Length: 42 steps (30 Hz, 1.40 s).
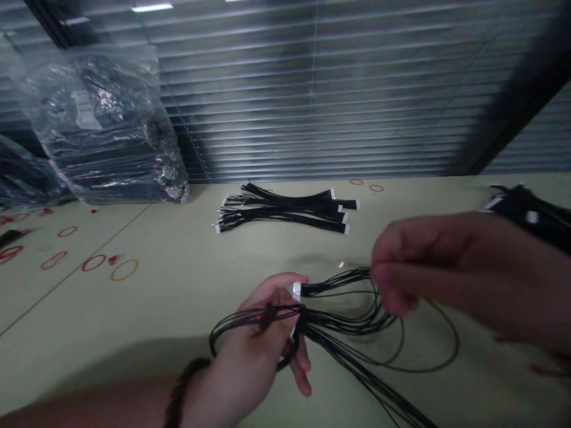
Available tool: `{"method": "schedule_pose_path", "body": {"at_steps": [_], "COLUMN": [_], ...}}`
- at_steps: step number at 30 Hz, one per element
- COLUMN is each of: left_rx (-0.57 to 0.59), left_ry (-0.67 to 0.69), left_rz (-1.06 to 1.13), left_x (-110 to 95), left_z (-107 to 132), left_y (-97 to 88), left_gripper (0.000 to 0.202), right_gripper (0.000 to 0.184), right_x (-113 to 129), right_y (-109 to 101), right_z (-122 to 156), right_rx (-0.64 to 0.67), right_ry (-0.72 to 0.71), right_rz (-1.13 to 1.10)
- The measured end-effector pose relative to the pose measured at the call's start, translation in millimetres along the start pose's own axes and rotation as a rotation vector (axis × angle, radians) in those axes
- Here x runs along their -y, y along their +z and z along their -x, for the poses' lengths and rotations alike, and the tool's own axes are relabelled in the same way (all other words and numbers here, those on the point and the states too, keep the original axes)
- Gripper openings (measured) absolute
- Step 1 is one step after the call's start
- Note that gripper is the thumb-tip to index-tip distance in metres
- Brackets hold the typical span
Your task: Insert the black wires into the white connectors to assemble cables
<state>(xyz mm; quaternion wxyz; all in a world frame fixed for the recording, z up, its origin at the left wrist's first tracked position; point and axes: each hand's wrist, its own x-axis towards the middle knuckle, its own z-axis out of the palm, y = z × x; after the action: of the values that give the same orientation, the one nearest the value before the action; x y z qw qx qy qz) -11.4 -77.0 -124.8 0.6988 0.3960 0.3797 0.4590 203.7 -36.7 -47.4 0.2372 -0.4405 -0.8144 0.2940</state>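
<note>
Between the two hands, a loose bunch of thin black wires [343, 321] hangs in loops over the surface [178, 297]. The left hand [254, 339] is closed around the wires, and a white connector [297, 291] sticks out just above its fingers. The right hand [428, 267] is pinching the same wires with its fingertips [379, 273], a little away to the right of the left hand. Ahead of both hands, on the surface, lies a neat bundle of black wires with white connectors [285, 208]. Farther ahead of the left hand stands a clear plastic bag [102, 125] full of similar wires, and near it are some red rings [93, 263]. Beyond the right hand, another black bundle [526, 208] lies at the edge of view. A beaded bracelet [181, 386] sits on the left wrist.
</note>
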Motion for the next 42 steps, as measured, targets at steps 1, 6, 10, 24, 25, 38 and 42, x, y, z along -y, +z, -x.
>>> {"method": "schedule_pose_path", "body": {"at_steps": [1,6,10,24,25,38,42], "left_rx": [0.014,0.091,0.095,0.103,0.103,0.128,0.153], "left_ry": [0.011,0.057,0.072,0.074,0.08,0.115,0.116], "left_rz": [0.003,0.04,0.043,0.076,0.076,0.042,0.033], "left_x": [0.7,2.4,1.7,4.8,5.4,11.6,14.1], "left_z": [0.5,2.2,3.0,1.8,2.4,3.3,5.1], "left_y": [-0.2,0.4,1.2,0.9,0.6,-1.8,-2.5], "left_gripper": [0.023,0.017,0.015,0.013,0.013,0.017,0.021], "right_gripper": [0.026,0.017,0.017,0.017,0.018,0.018,0.02], "right_x": [5.3,13.2,10.4,11.2,11.3,12.8,10.8], "right_y": [12.2,46.6,48.4,54.0,54.2,58.3,61.2], "right_z": [2.3,6.5,8.7,16.5,17.1,19.4,16.1], "right_rx": [0.051,0.01,-0.023,-0.082,-0.077,-0.067,-0.007], "right_ry": [0.011,-0.052,-0.081,-0.088,-0.083,-0.078,-0.086], "right_rz": [0.011,0.17,0.213,0.276,0.281,0.26,0.273]}}
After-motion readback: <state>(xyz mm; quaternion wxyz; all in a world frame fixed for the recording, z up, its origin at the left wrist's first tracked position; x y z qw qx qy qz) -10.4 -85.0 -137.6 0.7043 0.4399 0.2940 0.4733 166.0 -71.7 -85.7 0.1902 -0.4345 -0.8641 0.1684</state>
